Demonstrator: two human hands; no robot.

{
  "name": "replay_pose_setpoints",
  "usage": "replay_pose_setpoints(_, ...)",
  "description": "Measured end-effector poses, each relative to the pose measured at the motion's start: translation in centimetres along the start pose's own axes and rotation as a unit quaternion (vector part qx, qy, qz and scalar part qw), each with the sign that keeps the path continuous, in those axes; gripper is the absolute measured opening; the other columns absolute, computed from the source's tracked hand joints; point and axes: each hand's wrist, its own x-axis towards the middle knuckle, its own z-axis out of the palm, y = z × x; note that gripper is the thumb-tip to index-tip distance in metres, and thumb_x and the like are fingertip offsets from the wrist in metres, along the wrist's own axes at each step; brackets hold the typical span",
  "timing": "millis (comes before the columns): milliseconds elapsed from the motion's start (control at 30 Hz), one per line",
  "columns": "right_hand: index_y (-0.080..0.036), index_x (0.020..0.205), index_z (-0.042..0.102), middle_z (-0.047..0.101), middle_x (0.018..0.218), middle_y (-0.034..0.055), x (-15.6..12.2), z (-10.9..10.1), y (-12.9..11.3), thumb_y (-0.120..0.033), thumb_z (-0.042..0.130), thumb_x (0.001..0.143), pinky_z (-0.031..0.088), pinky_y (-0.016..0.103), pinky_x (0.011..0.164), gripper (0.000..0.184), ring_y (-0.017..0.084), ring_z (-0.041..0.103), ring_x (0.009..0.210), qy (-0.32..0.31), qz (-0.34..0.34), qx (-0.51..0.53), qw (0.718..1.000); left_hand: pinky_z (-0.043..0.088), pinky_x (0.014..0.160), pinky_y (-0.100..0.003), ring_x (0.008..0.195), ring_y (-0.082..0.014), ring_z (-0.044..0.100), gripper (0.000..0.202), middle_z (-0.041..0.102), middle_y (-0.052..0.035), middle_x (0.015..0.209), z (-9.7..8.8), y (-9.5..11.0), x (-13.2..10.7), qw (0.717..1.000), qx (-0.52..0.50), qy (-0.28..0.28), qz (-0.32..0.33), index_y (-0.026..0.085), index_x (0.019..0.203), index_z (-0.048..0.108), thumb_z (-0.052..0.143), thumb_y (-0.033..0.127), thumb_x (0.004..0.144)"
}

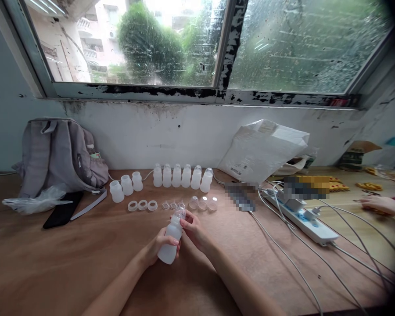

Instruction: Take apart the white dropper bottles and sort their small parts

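Observation:
My left hand (160, 246) is wrapped round the body of a frosted white baby bottle (171, 240), held tilted above the brown table (69, 259). My right hand (195, 230) pinches the bottle's clear cap end (180, 215). Just beyond lie three white rings (142, 205), small clear nipples (173, 205) and three clear caps (203, 203). Behind those stand three open bottles (126, 185) and a row of several capped bottles (181, 176).
A grey backpack (57, 156), a clear plastic bag (36, 202) and a black phone (63, 210) sit at the left. A white padded mailer (262, 149) leans on the wall. A power strip (304, 219) with cables lies right. Another person's hand (382, 204) rests far right.

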Motion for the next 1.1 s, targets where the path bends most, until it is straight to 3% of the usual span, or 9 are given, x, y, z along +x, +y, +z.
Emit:
replay_pose_setpoints(200,-0.019,0.085,0.056,0.060,0.082,0.0033,0.0,0.0,-0.2,-0.034,0.065,0.067,0.043,0.027,0.067,0.025,0.017,0.055,0.077,0.012,-0.006,-0.020,1.000,0.039,0.044,-0.023,0.045,-0.0108,0.052,0.028,0.053,0.0008,0.060,0.2,0.2,-0.2,1.000,-0.005,-0.013,0.000,0.014,0.089,0.047,0.052,0.023,0.063)
replay_pose_setpoints(333,-0.017,0.079,0.057,0.058,0.073,0.0016,0.2,-0.3,-0.3,-0.034,0.065,0.067,0.042,0.025,0.064,0.022,0.015,0.053,0.070,0.046,0.005,-0.043,0.998,0.039,0.041,-0.022,0.043,-0.0113,0.053,0.029,0.054,0.0008,0.060,0.7,0.0,0.0,1.000,0.010,0.019,0.005,0.014,0.092,0.046,0.052,0.029,0.067)
replay_pose_setpoints(467,-0.015,0.072,0.059,0.057,0.066,0.0006,0.4,-0.6,0.1,-0.037,0.061,0.070,0.040,0.024,0.060,0.022,0.012,0.051,0.060,0.040,0.033,-0.008,0.999,0.040,0.040,-0.022,0.043,-0.0127,0.054,0.036,0.054,0.0015,0.058,1.0,-0.2,0.4,0.998,0.048,0.040,0.018,0.015,0.097,0.044,0.055,0.031,0.066)
replay_pose_setpoints(600,-0.015,0.075,0.061,0.059,0.069,0.0020,0.5,-0.7,0.5,-0.036,0.062,0.069,0.040,0.025,0.063,0.022,0.013,0.053,0.063,0.039,0.027,0.016,0.999,0.042,0.041,-0.023,0.044,-0.0125,0.053,0.037,0.054,0.0025,0.057,1.2,0.1,0.4,0.994,0.080,0.068,0.032,0.015,0.095,0.045,0.058,0.029,0.064)
replay_pose_setpoints(800,-0.018,0.083,0.061,0.063,0.080,0.0029,0.4,-0.5,0.0,-0.031,0.068,0.064,0.041,0.028,0.070,0.024,0.016,0.056,0.077,0.060,-0.009,-0.041,0.997,0.043,0.045,-0.024,0.048,-0.0120,0.051,0.031,0.053,0.0026,0.060,1.3,0.1,0.5,0.980,0.154,0.105,0.066,0.015,0.091,0.045,0.057,0.024,0.064)
replay_pose_setpoints(867,-0.018,0.083,0.061,0.063,0.080,0.0029,0.4,-0.4,0.0,-0.031,0.068,0.064,0.042,0.028,0.071,0.024,0.017,0.056,0.078,0.067,-0.009,-0.053,0.996,0.042,0.048,-0.024,0.050,-0.0123,0.052,0.027,0.054,0.0022,0.062,1.1,-0.1,0.5,0.963,0.217,0.135,0.088,0.016,0.089,0.047,0.056,0.024,0.065)
replay_pose_setpoints(1000,-0.018,0.081,0.061,0.064,0.079,0.0025,0.5,-0.3,0.1,-0.030,0.069,0.062,0.042,0.028,0.069,0.024,0.017,0.056,0.077,0.092,-0.006,-0.071,0.993,0.039,0.056,-0.025,0.058,-0.0143,0.053,0.028,0.056,0.0016,0.065,1.1,-0.5,0.4,0.895,0.369,0.206,0.145,0.018,0.089,0.049,0.059,0.027,0.065)
replay_pose_setpoints(1100,-0.018,0.079,0.061,0.064,0.077,0.0026,0.6,-0.3,0.2,-0.030,0.070,0.060,0.042,0.027,0.067,0.024,0.017,0.057,0.076,0.113,0.003,-0.070,0.991,0.039,0.058,-0.026,0.061,-0.0152,0.053,0.034,0.057,0.0009,0.069,1.3,-0.4,0.3,0.880,0.392,0.221,0.150,0.019,0.096,0.046,0.058,0.028,0.066)
